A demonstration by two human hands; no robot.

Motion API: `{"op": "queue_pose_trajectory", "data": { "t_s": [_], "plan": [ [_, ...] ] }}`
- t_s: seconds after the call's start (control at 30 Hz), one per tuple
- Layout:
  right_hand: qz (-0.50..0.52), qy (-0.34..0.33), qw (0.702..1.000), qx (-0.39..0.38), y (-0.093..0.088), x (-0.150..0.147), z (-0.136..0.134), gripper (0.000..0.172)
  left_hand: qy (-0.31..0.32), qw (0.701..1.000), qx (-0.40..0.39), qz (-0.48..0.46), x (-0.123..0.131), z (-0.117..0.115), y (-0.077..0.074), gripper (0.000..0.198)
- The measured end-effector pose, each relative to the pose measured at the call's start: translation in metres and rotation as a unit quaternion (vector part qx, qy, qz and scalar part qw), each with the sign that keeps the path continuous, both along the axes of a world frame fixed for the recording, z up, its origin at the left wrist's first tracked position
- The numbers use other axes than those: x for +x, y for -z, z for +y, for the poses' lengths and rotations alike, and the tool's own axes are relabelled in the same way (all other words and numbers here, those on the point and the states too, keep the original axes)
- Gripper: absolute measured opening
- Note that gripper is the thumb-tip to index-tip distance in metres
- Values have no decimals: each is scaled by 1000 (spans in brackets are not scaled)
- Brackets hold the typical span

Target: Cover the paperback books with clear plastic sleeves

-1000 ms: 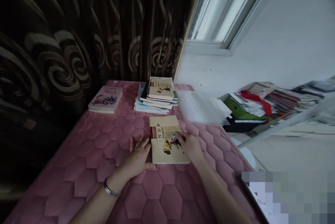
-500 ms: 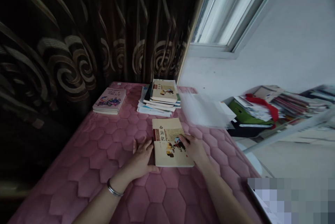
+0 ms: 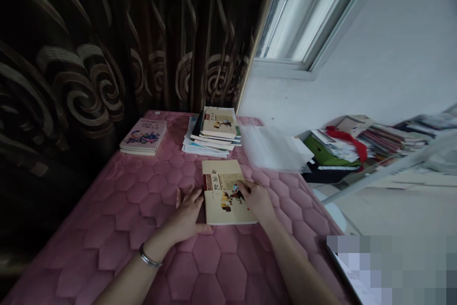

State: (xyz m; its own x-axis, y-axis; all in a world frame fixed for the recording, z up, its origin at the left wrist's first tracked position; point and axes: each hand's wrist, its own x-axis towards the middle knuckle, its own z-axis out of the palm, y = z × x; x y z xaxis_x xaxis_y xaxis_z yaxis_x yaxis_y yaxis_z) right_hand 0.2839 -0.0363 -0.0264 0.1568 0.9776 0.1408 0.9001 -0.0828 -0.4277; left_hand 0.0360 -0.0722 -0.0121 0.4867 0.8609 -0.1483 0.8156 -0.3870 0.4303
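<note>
A cream paperback book (image 3: pixel 224 207) with dark Chinese characters and small painted figures on its cover lies flat on the pink quilted mattress (image 3: pixel 203 274). My left hand (image 3: pixel 189 212) is beside its left edge, fingers spread and thumb stretched toward the near corner; the fingertips are at the edge. At the right edge, my right hand (image 3: pixel 259 200) has its fingers bent over the cover and grips the book there. Its far-side fingers are partly hidden. Behind the book stands a pile of books and papers (image 3: pixel 214 143), topped by a similar cream book (image 3: pixel 218 123).
Purple-covered books (image 3: pixel 143 137) are stacked at the far left. A translucent plastic sheet or bag (image 3: pixel 269 148) lies right of the pile. Beyond the mattress edge are a green bag (image 3: pixel 323 152) and stacked papers. A dark patterned curtain (image 3: pixel 153 34) hangs behind.
The whole view has shifted slightly, so everything appears a little farther left. Both hands keep nearly the same place at the book.
</note>
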Motion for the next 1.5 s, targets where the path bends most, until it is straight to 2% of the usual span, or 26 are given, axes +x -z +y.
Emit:
{"op": "queue_pose_trajectory", "data": {
  "t_s": [0.23,0.37,0.5,0.87,1.1,1.27,1.43,1.5],
  "plan": [
    [-23,3,1000,2,-2,-1,-1,38,2,1000,-12,4,0,2,1,87],
    [-38,21,999,-21,-6,-2,-4,38,3,1000,-10,-1,-1,3,3,82],
    [-47,28,998,-26,-10,-3,-7,37,6,1000,-16,8,1,2,-2,77],
    [-45,-1,999,-22,-2,2,-6,36,13,999,-35,28,2,2,-11,88],
    [-44,-12,999,-5,1,2,-5,36,6,1000,-28,5,0,1,-9,85],
    [-45,6,999,-25,-4,-1,-2,37,-6,1000,-15,-26,0,-3,-10,92],
    [47,2,997,-69,-6,6,13,39,-41,998,23,-33,6,-8,-4,56],
    [115,-3,989,-89,-3,12,23,36,-38,998,40,-21,9,-9,-3,52]
  ]
}}
